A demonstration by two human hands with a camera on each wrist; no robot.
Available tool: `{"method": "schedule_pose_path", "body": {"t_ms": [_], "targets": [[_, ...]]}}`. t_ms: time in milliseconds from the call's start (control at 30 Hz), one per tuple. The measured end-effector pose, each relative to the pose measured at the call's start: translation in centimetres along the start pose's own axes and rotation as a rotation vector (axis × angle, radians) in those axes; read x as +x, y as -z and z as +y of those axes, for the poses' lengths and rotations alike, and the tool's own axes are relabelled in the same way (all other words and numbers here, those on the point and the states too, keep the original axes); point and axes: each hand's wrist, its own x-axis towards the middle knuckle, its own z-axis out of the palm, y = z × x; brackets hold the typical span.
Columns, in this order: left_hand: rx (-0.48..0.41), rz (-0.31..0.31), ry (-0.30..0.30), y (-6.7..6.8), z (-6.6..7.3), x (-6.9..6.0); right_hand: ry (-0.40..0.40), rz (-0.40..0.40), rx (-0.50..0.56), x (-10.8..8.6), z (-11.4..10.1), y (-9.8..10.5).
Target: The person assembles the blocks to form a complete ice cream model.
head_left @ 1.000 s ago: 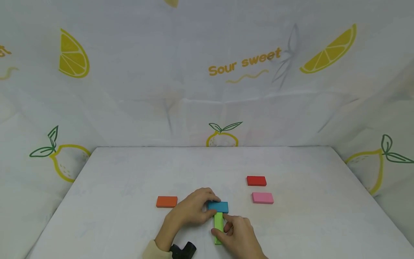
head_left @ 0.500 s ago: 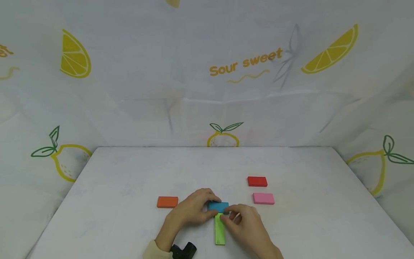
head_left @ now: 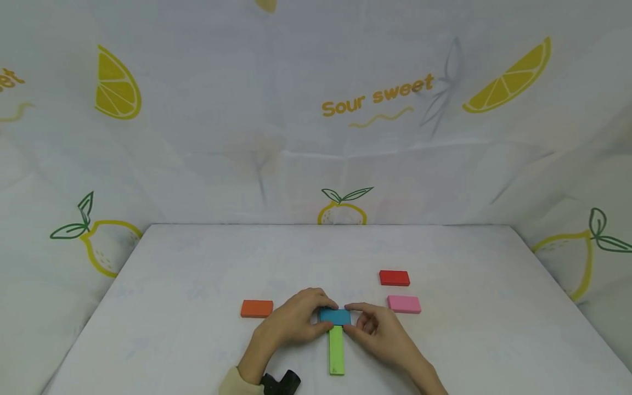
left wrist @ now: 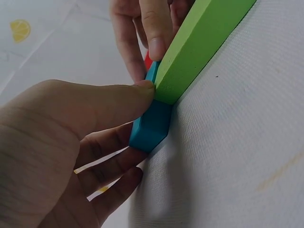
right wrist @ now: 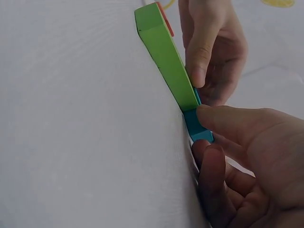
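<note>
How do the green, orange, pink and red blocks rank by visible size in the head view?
Green block
Orange block and pink block: look alike
Red block, perhaps smaller only for being farther

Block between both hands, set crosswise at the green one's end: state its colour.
Blue; the head view shows the block best.

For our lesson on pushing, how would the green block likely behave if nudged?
The green block should slide rather than roll, given its flat faces. Its straight edges suggest stiffness. Nudged forward, it may push the blue block, which its far end meets.
</note>
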Motion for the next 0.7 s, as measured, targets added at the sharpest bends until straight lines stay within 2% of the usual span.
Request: {"method": "schedule_pose_path", "body": {"t_ms": [200,367,467,567,700], "targets": [[-0.003,0.031,-0.01,0.5,-0.1,-0.5,0.006,-0.01,0.004,0.0,0.3,0.0],[-0.033,0.107,-0.014,2.2,-1.1,-1.6,-0.039,-0.004,0.001,0.0,0.3,-0.1],[-0.056,0.162,0.012,3.8,-2.1,-2.6,-0.057,0.003,0.001,0.0,0.2,-0.1],[-0.079,0.212,0.065,5.2,-3.3,-3.9,-0.054,0.008,0.006,0.0,0.2,-0.2],[-0.099,0.251,0.128,6.7,-4.7,-5.6,-0.045,0.011,0.016,0.0,0.3,-0.2]]}}
